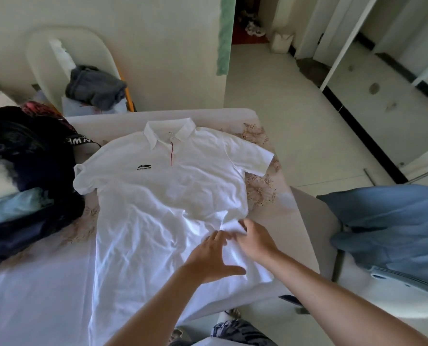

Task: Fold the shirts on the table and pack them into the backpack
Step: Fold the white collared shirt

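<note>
Head cam: I look down at a table [286,222], both my bare forearms reaching in.
Shirt: white polo shirt [163,196], face up at table centre, collar at far end, short sleeves spread out.
Shirt detail: red trim on placket, small black logo on chest; top half smooth, lower half creased.
Left hand: left hand [213,255] lies flat on shirt's lower right, fingers straight and spread.
Right hand: right hand [255,240] just beside it, fingers curled, pinching a bunched fold at shirt's right edge; bit blurred.
Backpack: dark backpack [20,151] on table's left end, just beside the sleeve; lt blue and white fabric shows in it.
Surface: pale floral cloth.
Room: pale tiled floor [270,96]; blue garment [395,221] heaped at right, off the table; grey garment [95,88] on a white chair [45,51] by far wall.
</note>
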The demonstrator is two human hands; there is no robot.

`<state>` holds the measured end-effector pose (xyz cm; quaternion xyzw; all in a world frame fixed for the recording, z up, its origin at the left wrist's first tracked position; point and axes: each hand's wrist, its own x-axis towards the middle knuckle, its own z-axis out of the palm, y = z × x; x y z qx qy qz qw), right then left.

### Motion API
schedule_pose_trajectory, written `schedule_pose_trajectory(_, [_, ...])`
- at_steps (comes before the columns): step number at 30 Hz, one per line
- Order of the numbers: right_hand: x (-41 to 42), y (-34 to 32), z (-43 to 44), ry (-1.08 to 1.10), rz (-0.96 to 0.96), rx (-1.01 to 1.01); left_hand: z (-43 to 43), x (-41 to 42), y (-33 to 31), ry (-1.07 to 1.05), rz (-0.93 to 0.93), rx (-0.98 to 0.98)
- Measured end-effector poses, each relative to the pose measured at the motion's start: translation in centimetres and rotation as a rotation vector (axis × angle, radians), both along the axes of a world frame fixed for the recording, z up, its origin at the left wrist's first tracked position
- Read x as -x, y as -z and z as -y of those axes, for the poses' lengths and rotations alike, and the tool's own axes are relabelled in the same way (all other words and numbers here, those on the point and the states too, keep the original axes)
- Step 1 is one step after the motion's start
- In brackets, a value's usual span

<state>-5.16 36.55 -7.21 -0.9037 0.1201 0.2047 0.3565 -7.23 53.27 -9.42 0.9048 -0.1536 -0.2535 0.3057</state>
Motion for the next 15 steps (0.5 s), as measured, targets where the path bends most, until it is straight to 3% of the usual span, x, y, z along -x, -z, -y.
schedule_pose_trajectory(3, [-1.0,-2.1,-2.7,0.087,0.014,-0.166,-0.4,-0.2,-1.4,-0.264,-0.106,0.217])
schedule_pose_trajectory(5, [-1.0,-3.1,-4.1,-0.027,-0.003,-0.22,-1.4,-1.0,-1.9,-0.454,-0.166,0.346])
schedule_pose_trajectory(7, [-0.9,-3.6,-4.9,-0.25,0.1,-0.052,-3.0,-1.9,-2.3,-0.528,-0.18,0.362])
schedule_pose_trajectory(10, [-1.3,-4.2,-5.8,-0.558,0.397,0.366,-5.6,-3.1,-3.1,-0.43,-0.094,0.32])
schedule_pose_trajectory(15, [-3.3,-5.8,-7.9,-0.579,0.419,0.376,-8.9,-3.4,-3.9,-0.382,-0.037,0.354])
